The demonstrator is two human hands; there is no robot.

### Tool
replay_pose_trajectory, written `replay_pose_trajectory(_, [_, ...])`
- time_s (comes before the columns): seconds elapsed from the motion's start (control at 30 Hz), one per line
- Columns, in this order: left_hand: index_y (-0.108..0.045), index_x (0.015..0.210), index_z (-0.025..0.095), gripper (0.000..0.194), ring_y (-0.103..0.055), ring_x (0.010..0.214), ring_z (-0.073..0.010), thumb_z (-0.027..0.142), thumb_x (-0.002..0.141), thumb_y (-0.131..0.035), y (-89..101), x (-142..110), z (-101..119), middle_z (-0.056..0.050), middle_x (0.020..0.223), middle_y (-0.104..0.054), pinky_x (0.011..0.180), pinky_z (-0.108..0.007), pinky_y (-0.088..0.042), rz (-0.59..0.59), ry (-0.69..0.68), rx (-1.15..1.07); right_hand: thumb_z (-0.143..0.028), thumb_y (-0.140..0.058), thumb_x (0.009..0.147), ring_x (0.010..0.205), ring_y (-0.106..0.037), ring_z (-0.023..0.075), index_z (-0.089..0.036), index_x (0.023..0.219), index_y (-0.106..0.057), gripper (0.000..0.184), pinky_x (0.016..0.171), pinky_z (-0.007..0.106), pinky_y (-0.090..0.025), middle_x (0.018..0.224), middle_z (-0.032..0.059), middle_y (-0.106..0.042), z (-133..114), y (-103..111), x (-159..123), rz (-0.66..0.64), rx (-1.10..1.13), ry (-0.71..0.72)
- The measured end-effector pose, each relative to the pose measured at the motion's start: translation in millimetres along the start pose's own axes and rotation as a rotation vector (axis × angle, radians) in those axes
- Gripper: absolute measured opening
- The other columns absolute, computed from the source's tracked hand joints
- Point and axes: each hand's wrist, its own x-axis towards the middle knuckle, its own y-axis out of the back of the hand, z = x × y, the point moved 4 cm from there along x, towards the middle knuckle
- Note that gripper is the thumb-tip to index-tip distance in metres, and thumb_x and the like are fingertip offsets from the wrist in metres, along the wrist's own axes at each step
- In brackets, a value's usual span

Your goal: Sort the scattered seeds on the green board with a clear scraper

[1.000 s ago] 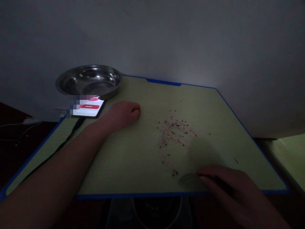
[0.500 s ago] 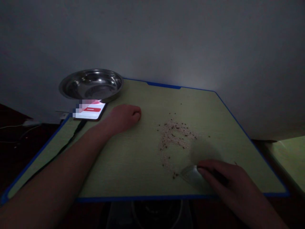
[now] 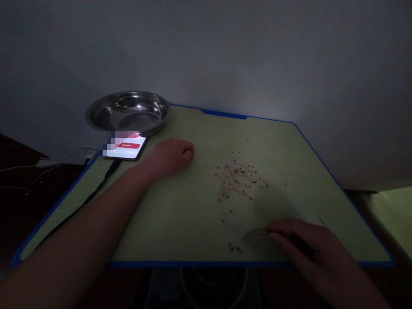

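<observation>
My right hand (image 3: 309, 246), near the table's front right, is closed around the dark handle of a spoon-like utensil (image 3: 255, 234). The utensil's thin, curved, greyish head rests at or just above the table; dim light blurs its exact shape. Left of its tip lie a few dark bits (image 3: 234, 248). Beyond them is a spread of pale grains (image 3: 228, 182), like rice, mixed with many small dark pieces. My left hand (image 3: 172, 156) rests on the table as a loose fist, left of the grains, with nothing visible in it.
A wide steel basin (image 3: 128, 113) stands at the back left. In front of it lies a lit phone (image 3: 128, 148) with a dark cable (image 3: 96, 186). The pale green table (image 3: 167, 223) has a blue rim and meets a wall. A dark round pot-like thing (image 3: 214, 285) sits below the front edge.
The utensil's head tipped broadside, then turned edge-on again. The dark bits by its tip have moved slightly towards the front edge and apart. My left hand stayed in place.
</observation>
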Motion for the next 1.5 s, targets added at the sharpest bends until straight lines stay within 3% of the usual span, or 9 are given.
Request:
replay_pose_trajectory(0.23, [-0.064, 0.075, 0.020, 0.030, -0.055, 0.065, -0.0167, 0.028, 0.077, -0.036, -0.5, 0, 0, -0.004, 0.073, -0.066, 0.058, -0.028, -0.035, -0.012, -0.003, -0.014, -0.035, -0.051, 0.090, 0.076, -0.072, 0.0187, -0.026, 0.093, -0.073, 0.024, 0.067, 0.027, -0.059, 0.087, 0.0026, -0.076, 0, -6, -4, -0.071, -0.017, 0.040])
replay_pose_trajectory(0.43, [-0.065, 0.076, 0.021, 0.031, -0.055, 0.066, -0.0161, 0.029, 0.077, -0.036, 0.3, -1, 1, -0.004, 0.074, -0.066, 0.059, -0.027, -0.036, -0.012, 0.005, 0.006, -0.037, -0.051, 0.089, 0.073, -0.072, 0.0193, -0.026, 0.090, -0.074, 0.025, 0.063, 0.026, -0.060, 0.084, 0.0028, -0.076, -2, -2, -6, -0.034, -0.016, 0.044])
replay_pose_trajectory(0.87, [-0.065, 0.075, 0.021, 0.031, -0.056, 0.066, -0.0163, 0.029, 0.078, -0.036, -0.7, -1, -1, -0.004, 0.074, -0.066, 0.058, -0.028, -0.036, -0.002, 0.008, -0.012, -0.034, -0.048, 0.090, 0.074, -0.072, 0.0186, -0.028, 0.088, -0.072, 0.025, 0.062, 0.026, -0.059, 0.084, 0.0010, -0.076, -13, -8, -7, -0.109, -0.037, 0.115])
replay_pose_trajectory(1.1, [-0.066, 0.077, 0.021, 0.031, -0.055, 0.065, -0.0164, 0.029, 0.078, -0.036, -1.3, 0, -1, -0.004, 0.074, -0.066, 0.058, -0.028, -0.035, -0.018, 0.016, -0.001, -0.037, -0.052, 0.088, 0.073, -0.072, 0.0190, -0.027, 0.090, -0.073, 0.023, 0.062, 0.026, -0.059, 0.083, 0.0013, -0.076, -13, -4, -7, 0.003, -0.041, 0.080])
replay_pose_trajectory(1.23, [-0.065, 0.077, 0.020, 0.031, -0.055, 0.066, -0.0166, 0.029, 0.077, -0.036, -2.8, 1, -2, -0.004, 0.075, -0.066, 0.059, -0.028, -0.035, -0.013, 0.005, -0.014, -0.031, -0.049, 0.090, 0.073, -0.071, 0.0168, -0.027, 0.091, -0.071, 0.022, 0.063, 0.025, -0.058, 0.084, -0.0002, -0.076, -18, -17, -3, -0.086, 0.030, 0.113])
replay_pose_trajectory(1.37, [-0.065, 0.076, 0.020, 0.031, -0.054, 0.065, -0.0162, 0.029, 0.077, -0.035, -3.4, 1, -2, -0.004, 0.073, -0.064, 0.057, -0.028, -0.034, -0.014, 0.005, 0.002, -0.032, -0.049, 0.091, 0.080, -0.071, 0.0175, -0.027, 0.098, -0.069, 0.022, 0.071, 0.029, -0.057, 0.091, -0.0001, -0.076, -4, -21, 2, -0.074, 0.024, 0.035])
replay_pose_trajectory(1.5, [-0.064, 0.075, 0.020, 0.030, -0.054, 0.064, -0.0156, 0.028, 0.077, -0.035, -2.1, 0, -1, -0.004, 0.071, -0.063, 0.058, -0.028, -0.034, -0.019, 0.004, -0.014, -0.036, -0.049, 0.091, 0.082, -0.071, 0.0195, -0.026, 0.096, -0.070, 0.023, 0.074, 0.033, -0.057, 0.093, 0.0015, -0.076, 11, -9, 8, 0.000, -0.023, -0.027])
